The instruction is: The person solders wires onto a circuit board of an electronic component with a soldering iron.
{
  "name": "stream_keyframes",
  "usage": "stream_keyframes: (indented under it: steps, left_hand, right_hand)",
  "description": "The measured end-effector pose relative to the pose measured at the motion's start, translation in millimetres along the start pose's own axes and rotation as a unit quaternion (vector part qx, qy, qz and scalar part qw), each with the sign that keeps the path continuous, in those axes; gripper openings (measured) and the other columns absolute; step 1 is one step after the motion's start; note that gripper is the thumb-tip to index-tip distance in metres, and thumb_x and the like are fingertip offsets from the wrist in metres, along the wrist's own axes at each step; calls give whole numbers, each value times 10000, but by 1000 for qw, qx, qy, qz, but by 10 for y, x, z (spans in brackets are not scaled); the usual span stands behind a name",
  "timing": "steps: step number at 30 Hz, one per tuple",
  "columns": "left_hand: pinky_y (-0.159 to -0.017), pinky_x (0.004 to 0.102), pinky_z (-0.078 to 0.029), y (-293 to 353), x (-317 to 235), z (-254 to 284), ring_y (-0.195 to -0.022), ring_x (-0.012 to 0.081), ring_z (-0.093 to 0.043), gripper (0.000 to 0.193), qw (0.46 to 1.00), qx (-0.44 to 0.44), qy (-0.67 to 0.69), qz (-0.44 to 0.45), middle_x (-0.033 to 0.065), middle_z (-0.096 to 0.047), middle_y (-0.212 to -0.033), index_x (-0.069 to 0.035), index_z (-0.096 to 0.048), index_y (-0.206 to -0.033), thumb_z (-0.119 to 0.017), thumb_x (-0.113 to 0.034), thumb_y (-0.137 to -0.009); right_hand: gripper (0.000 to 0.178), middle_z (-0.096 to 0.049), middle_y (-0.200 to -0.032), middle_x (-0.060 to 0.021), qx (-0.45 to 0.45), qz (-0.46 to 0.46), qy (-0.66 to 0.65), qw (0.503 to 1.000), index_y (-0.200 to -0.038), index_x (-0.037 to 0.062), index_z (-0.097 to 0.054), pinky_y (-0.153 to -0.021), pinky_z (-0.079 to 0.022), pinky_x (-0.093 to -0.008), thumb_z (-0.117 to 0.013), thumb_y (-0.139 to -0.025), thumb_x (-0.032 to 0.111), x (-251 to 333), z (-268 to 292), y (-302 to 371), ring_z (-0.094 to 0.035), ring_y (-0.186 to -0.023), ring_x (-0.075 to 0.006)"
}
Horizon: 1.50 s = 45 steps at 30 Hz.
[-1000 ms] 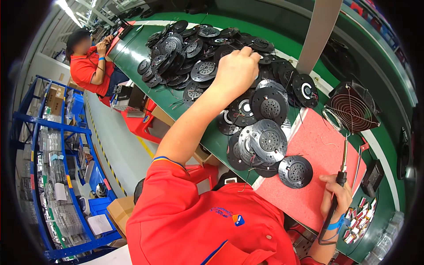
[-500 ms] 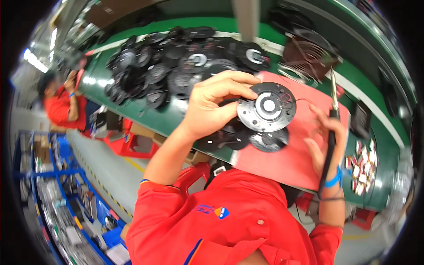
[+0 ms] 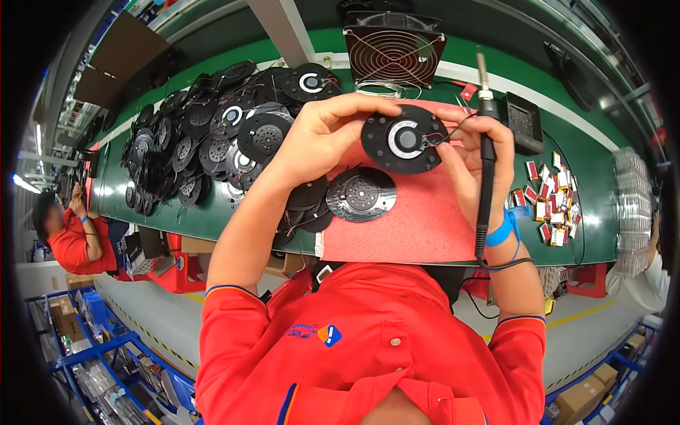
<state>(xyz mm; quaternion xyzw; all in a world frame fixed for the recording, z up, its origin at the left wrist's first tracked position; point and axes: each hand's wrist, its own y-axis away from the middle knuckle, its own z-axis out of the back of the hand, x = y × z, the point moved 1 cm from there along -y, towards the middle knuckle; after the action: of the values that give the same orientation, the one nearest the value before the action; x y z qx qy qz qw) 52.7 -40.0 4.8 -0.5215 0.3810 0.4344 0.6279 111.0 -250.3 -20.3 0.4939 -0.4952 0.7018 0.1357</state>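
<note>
My left hand [image 3: 319,138] grips the left edge of a black round disc [image 3: 383,146] with a pale ring and silver centre, held above a red mat [image 3: 432,230]. Thin red and dark wires [image 3: 433,136] come off the disc's right side. In my right hand [image 3: 471,159] is a soldering iron [image 3: 487,152], tip pointing up and away from the disc. The right thumb and fingertips are at the wires by the disc's edge; whether they pinch them, I cannot tell. Below, another disc with a shiny face [image 3: 362,195] lies on the mat.
A large pile of black discs [image 3: 188,145] covers the table to the left. Behind the mat stand a fan with a wire guard [image 3: 394,57] and a black tray [image 3: 523,122]. Small red-and-white pieces [image 3: 552,202] lie at right, near stacked clear trays [image 3: 632,209]. A co-worker [image 3: 74,241] sits far left.
The right fingers have moved in to the wires at the disc's edge. The held disc is turned, its wires now at the right. The view has shifted, bringing the fan upright.
</note>
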Motion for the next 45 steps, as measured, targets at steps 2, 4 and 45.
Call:
stream_keyframes:
  steps: [2, 4, 45]
  left_hand:
    - [-903, 315, -478, 15, -47, -23, -1025, 169, -588, 325, 993, -9, 102, 65, 110, -607, -1111, -7, -572, -1172, -504, 47, -859]
    - [-869, 295, -492, 21, -84, -22, -961, 147, -607, 421, 964, -1, 210, 164, 89, -615, -1061, -9, -451, -1299, -531, -3, -885]
    - [-612, 210, -471, 131, -56, -43, -666, 102, -611, 299, 974, 4, 141, 179, 53, -633, -847, 36, -537, -1167, -552, -12, -872]
  right_hand:
    - [452, -505, -1218, -250, -24, 27, 4, 999, -1174, 71, -347, -856, -494, -305, -523, -825, -157, -22, 28, -9, -566, -1085, -244]
    - [470, -505, -1218, -252, -42, 48, -13, 998, -1182, 75, -340, -898, -473, -333, -530, -820, -158, -34, 45, -33, -560, -1087, -242]
    - [474, -480, -1272, -247, -49, 19, 65, 997, -1171, 82, -335, -689, -534, -233, -557, -807, -126, -48, 25, -35, -606, -935, -160]
